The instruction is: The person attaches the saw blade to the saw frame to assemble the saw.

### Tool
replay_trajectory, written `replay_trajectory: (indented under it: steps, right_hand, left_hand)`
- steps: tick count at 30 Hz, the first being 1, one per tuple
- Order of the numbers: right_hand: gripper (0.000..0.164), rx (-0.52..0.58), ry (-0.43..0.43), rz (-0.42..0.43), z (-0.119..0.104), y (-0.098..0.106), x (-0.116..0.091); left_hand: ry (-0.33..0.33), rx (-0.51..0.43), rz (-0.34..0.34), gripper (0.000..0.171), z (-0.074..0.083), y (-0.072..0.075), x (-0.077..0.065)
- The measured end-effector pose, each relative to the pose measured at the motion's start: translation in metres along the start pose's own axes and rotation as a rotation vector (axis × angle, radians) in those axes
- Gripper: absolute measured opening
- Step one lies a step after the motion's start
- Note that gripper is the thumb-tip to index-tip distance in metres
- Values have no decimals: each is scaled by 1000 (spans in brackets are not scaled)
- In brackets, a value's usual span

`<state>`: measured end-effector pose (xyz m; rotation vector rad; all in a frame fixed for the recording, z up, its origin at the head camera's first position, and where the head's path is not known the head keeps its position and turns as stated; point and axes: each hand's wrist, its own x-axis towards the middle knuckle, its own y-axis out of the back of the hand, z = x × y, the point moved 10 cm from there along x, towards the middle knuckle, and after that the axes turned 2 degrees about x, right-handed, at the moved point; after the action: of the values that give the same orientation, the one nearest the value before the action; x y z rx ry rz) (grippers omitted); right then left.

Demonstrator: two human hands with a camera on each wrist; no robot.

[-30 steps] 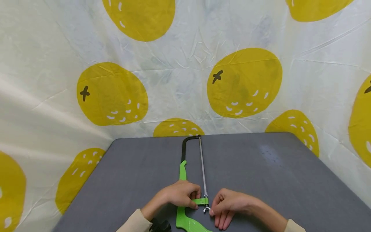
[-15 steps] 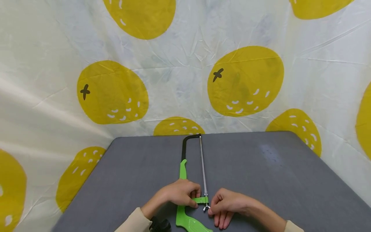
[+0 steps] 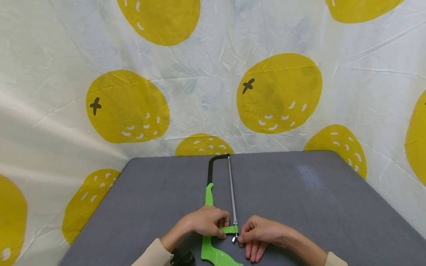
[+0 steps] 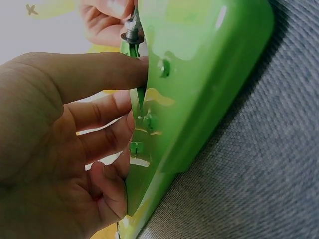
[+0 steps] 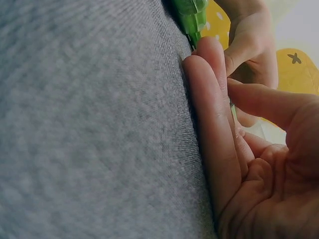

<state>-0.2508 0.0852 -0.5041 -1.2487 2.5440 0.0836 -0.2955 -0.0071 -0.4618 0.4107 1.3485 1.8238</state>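
Note:
A hacksaw [image 3: 208, 195] with a green handle and black front frame lies on the table, pointing away from me. Its silver blade [image 3: 232, 192] runs along the right side. My left hand [image 3: 207, 221] grips the green frame just above the handle, its thumb and fingers at the green crosspiece [image 3: 230, 229]. A wing nut [image 3: 234, 239] sits at the blade's near end, below that crosspiece. Thumb and index finger of my right hand [image 3: 261, 234] pinch at the nut, while the other fingers rest on the table. In the left wrist view a threaded bolt [image 4: 131, 32] shows beside the right fingertips.
The grey table [image 3: 283, 192] extends to both sides of the saw. A white cloth [image 3: 206, 103] with yellow fruit prints hangs behind it and along the sides. A black object [image 3: 183, 258] is partly visible beside the left sleeve [image 3: 154, 254].
The wing nut has turned, its wings now at a different angle. My right fingertips have shifted slightly left onto it. The left hand and the saw stay in place.

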Motion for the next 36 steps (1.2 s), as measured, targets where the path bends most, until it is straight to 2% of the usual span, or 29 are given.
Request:
replay_trajectory:
  steps: [11, 36]
  right_hand:
    - [14, 12, -11, 24, 1, 1, 0]
    - [15, 13, -18, 25, 1, 1, -1]
  left_hand:
    - [0, 6, 3, 20, -2, -2, 1]
    - [-7, 11, 17, 21, -2, -2, 2]
